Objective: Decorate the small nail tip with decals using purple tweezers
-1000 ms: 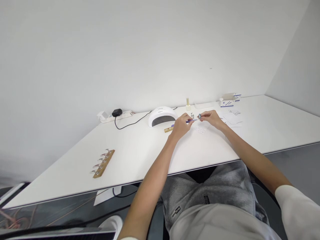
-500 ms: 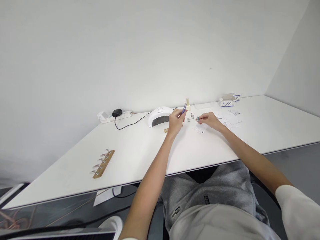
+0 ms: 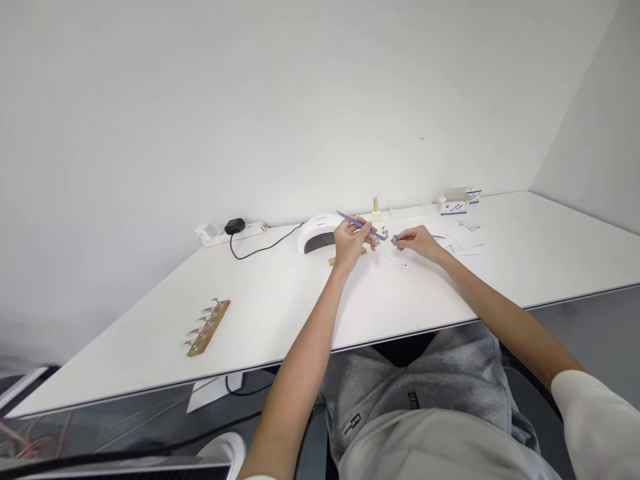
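Note:
My left hand is closed round a slim blue-violet stick-like tool, whose lower right end points at my right hand. Whether it is a single stick or tweezers I cannot make out. My right hand pinches a small shiny teal-blue piece between thumb and fingers, just above the table. Only a small gap parts the tool's end from this piece. Small metallic pieces stand between the hands. Below them lies a printed white sheet. A gold-coloured bar is partly hidden behind my left hand.
Behind my left hand stands a white arched lamp. A cream bottle is by the wall. White boxes and loose papers are right. A wooden strip with clear pieces lies left, a power strip behind.
My left hand has turned the blue-violet tool from near upright to a slant, with its lower end now by the teal piece. My right hand has hardly moved.

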Demonstrator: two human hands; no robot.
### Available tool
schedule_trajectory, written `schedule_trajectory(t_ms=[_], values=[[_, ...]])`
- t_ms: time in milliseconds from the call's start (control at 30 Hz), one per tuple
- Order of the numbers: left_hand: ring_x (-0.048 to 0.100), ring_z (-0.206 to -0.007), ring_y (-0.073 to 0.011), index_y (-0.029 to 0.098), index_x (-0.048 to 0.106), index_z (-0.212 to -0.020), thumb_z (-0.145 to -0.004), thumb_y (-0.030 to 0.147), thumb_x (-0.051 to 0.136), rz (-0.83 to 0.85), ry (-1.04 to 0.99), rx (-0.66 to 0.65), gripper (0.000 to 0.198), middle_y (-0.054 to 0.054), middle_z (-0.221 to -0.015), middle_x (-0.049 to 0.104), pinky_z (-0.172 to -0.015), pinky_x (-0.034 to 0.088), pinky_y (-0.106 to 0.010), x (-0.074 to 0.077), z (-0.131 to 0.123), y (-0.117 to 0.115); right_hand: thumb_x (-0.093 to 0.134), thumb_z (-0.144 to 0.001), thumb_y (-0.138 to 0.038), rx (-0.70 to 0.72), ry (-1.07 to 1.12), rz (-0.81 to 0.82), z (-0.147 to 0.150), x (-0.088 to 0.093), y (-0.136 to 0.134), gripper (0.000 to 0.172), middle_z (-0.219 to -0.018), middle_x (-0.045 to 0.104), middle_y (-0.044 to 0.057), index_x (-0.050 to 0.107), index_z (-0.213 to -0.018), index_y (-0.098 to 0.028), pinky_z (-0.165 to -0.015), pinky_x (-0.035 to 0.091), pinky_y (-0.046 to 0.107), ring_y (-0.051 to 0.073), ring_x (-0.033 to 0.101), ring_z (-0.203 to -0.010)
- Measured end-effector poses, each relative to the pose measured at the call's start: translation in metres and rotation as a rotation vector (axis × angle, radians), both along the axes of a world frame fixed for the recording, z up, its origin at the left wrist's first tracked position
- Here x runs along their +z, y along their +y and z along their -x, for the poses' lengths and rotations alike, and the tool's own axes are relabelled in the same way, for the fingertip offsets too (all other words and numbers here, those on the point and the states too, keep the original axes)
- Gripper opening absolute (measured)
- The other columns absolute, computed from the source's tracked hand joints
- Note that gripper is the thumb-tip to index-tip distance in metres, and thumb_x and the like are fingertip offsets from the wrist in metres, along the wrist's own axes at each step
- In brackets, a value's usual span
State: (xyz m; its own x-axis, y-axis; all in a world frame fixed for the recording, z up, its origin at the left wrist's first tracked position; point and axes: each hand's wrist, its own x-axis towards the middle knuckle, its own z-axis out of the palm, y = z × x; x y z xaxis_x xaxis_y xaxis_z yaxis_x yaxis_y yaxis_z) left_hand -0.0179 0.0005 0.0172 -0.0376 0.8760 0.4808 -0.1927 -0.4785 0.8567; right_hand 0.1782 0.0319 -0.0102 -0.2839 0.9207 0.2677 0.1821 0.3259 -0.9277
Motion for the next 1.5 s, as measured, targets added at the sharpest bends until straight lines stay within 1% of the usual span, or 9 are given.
schedule_trajectory(t_ms=[67,233,367,433,633,767,1100,1367,1500], values=[[0.062,-0.049,-0.0136,0.015,0.049,-0.079,-0.075,0.046,0.071,0.002,-0.022,-0.030,0.038,-0.005,-0.072,0.064,-0.043,0.050,-0.026,-0.0004,-0.0002,0.0001,0.077,-0.062,-0.030,0.011,0.005,0.001,0.0003,-0.0008,0.0003,0.018,-0.066,0.070,0.005,0.075,-0.072,-0.016,-0.068,0.051,0.030,0.016,0.063,-0.062],[0.066,-0.058,-0.0172,0.013,0.053,-0.079,-0.077,0.048,0.068,-0.010,-0.046,-0.055,0.038,-0.006,-0.075,0.064,-0.046,0.051,-0.028,-0.0009,0.0013,0.0017,0.079,-0.061,-0.035,0.033,0.032,0.014,0.0022,-0.0001,-0.0021,0.023,-0.064,0.068,0.004,0.074,-0.070,-0.015,-0.068,0.051,0.030,0.015,0.062,-0.060],[0.068,-0.064,-0.0180,0.012,0.056,-0.080,-0.078,0.047,0.068,-0.023,-0.022,-0.111,0.037,-0.010,-0.083,0.066,-0.050,0.052,-0.029,-0.0014,0.0015,0.0033,0.081,-0.058,-0.038,0.045,0.068,0.035,0.0051,0.0036,-0.0074,0.027,-0.063,0.067,0.004,0.073,-0.069,-0.014,-0.068,0.051,0.031,0.015,0.061,-0.060],[0.068,-0.065,-0.0179,0.013,0.055,-0.080,-0.078,0.048,0.068,-0.033,-0.022,-0.103,0.037,-0.010,-0.085,0.066,-0.051,0.052,-0.029,-0.0019,0.0010,0.0036,0.082,-0.056,-0.039,0.036,0.095,0.049,0.0063,0.0051,-0.0091,0.029,-0.062,0.066,0.004,0.072,-0.069,-0.014,-0.067,0.052,0.032,0.015,0.060,-0.059],[0.066,-0.062,-0.0173,0.013,0.054,-0.078,-0.079,0.047,0.067,-0.050,-0.028,-0.105,0.036,-0.008,-0.077,0.065,-0.051,0.050,-0.029,-0.0027,-0.0003,0.0025,0.084,-0.054,-0.038,0.005,0.161,0.058,0.0070,0.0041,-0.0067,0.031,-0.061,0.066,0.004,0.072,-0.068,-0.014,-0.067,0.054,0.033,0.014,0.061,-0.059],[0.065,-0.059,-0.0154,0.014,0.053,-0.077,-0.078,0.046,0.068,-0.044,-0.028,-0.100,0.035,-0.007,-0.078,0.065,-0.051,0.049,-0.028,-0.0019,-0.0019,0.0005,0.084,-0.054,-0.039,0.004,0.177,0.066,0.0071,0.0029,-0.0058,0.032,-0.061,0.066,0.004,0.072,-0.070,-0.013,-0.066,0.054,0.033,0.015,0.061,-0.059],[0.064,-0.057,-0.0156,0.012,0.055,-0.075,-0.074,0.043,0.073,-0.028,-0.060,-0.163,0.036,-0.004,-0.070,0.062,-0.050,0.048,-0.027,-0.0006,-0.0029,-0.0021,0.083,-0.056,-0.037,0.010,0.164,0.090,0.0071,0.0056,-0.0090,0.030,-0.062,0.066,0.004,0.072,-0.071,-0.013,-0.068,0.053,0.032,0.014,0.061,-0.059],[0.064,-0.057,-0.0167,0.012,0.056,-0.075,-0.075,0.041,0.072,-0.028,-0.035,-0.149,0.033,-0.005,-0.069,0.062,-0.051,0.049,-0.029,-0.0048,-0.0035,-0.0001,0.083,-0.055,-0.034,0.021,0.163,0.087,0.0061,0.0048,-0.0080,0.028,-0.062,0.067,0.004,0.073,-0.070,-0.013,-0.069,0.053,0.033,0.014,0.061,-0.059],[0.064,-0.056,-0.0164,0.012,0.055,-0.074,-0.076,0.040,0.072,-0.029,-0.052,-0.124,0.033,-0.005,-0.068,0.061,-0.050,0.048,-0.028,-0.0031,-0.0036,-0.0003,0.083,-0.055,-0.035,0.039,0.160,0.075,0.0050,0.0039,-0.0068,0.027,-0.061,0.067,0.004,0.073,-0.069,-0.013,-0.070,0.053,0.033,0.014,0.061,-0.059]])
